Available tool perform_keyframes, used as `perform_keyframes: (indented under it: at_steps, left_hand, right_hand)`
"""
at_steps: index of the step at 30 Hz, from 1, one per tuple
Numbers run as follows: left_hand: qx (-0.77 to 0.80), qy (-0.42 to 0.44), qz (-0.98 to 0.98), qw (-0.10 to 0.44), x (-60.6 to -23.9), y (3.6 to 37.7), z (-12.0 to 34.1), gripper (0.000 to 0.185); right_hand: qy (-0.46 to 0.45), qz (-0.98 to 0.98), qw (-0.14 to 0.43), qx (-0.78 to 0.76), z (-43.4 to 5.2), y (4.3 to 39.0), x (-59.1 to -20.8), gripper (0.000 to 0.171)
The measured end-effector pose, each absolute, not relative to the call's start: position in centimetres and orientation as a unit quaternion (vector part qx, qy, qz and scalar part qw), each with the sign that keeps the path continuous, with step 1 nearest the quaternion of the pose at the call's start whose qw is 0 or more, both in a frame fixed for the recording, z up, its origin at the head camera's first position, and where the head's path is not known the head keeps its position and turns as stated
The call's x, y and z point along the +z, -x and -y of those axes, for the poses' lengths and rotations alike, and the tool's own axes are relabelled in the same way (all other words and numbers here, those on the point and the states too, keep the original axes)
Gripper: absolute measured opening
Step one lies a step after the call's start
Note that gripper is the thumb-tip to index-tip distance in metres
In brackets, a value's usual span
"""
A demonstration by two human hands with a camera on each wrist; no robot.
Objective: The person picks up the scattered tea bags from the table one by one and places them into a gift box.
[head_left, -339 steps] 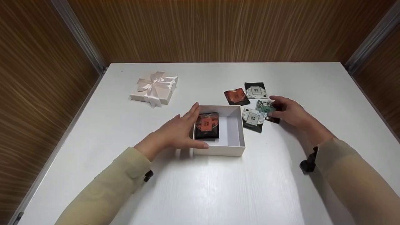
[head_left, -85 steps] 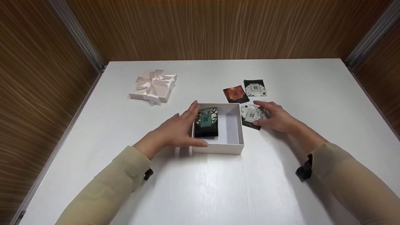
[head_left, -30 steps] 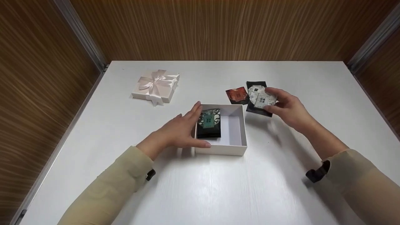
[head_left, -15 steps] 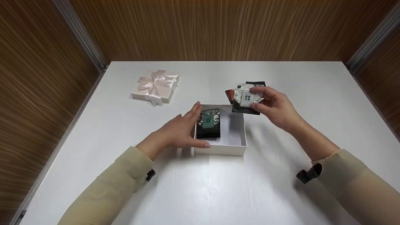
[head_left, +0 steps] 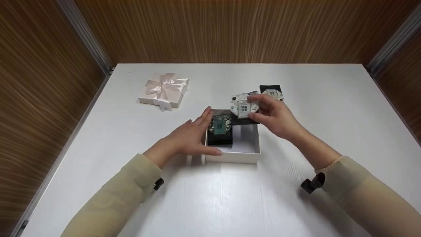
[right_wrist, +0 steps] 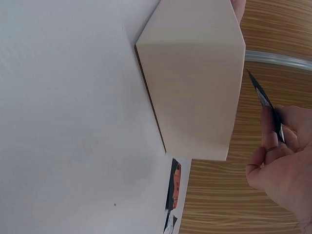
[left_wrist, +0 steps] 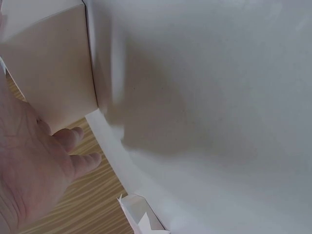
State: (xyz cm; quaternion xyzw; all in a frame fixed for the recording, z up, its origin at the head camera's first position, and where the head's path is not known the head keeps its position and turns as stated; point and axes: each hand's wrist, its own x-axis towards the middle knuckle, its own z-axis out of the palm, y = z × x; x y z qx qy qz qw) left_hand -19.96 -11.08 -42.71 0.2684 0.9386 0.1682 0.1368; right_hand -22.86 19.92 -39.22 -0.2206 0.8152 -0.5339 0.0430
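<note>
My left hand (head_left: 187,138) rests against the left side of a white open box (head_left: 235,158), fingers straight along it and thumb over the near wall. In the box's left half lies a black sachet with a green label (head_left: 219,128), on top of others that are mostly hidden. Between thumb and fingers, my right hand (head_left: 278,118) pinches a black sachet with a white floral print (head_left: 242,109), tilted above the box's back right part. The right wrist view shows this sachet (right_wrist: 265,100) edge-on, higher than the box's side wall (right_wrist: 195,97).
Behind my right hand lies another white-print sachet (head_left: 272,92), partly covered. An orange-label sachet (right_wrist: 176,185) lies on the table behind the box, hidden in the head view. At the back left is a pale pink box lid with a ribbon bow (head_left: 166,90).
A green-label sachet now tops the stack where an orange one was. My right hand has picked up the white-print sachet and carried it left over the box. My left hand stays put.
</note>
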Motion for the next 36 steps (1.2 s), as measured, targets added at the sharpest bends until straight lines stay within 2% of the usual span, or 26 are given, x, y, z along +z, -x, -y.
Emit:
perform_keyframes:
  at_steps: [12,22,36]
  left_hand:
    - [0.176,-0.267,-0.938,0.136,-42.7,20.0,10.9,0.143]
    - [0.172,-0.266,-0.938,0.137,-42.8,20.1,10.9,0.143]
    - [0.171,-0.268,-0.938,0.135,-42.6,20.0,11.0,0.143]
  right_hand:
    - [0.210,-0.845,0.047,-0.490,-18.1,22.5,-40.1,0.040]
    - [0.243,-0.834,0.059,-0.491,-17.0,22.4,-41.2,0.038]
    - [0.281,-0.861,0.038,-0.423,-15.6,22.6,-42.2,0.038]
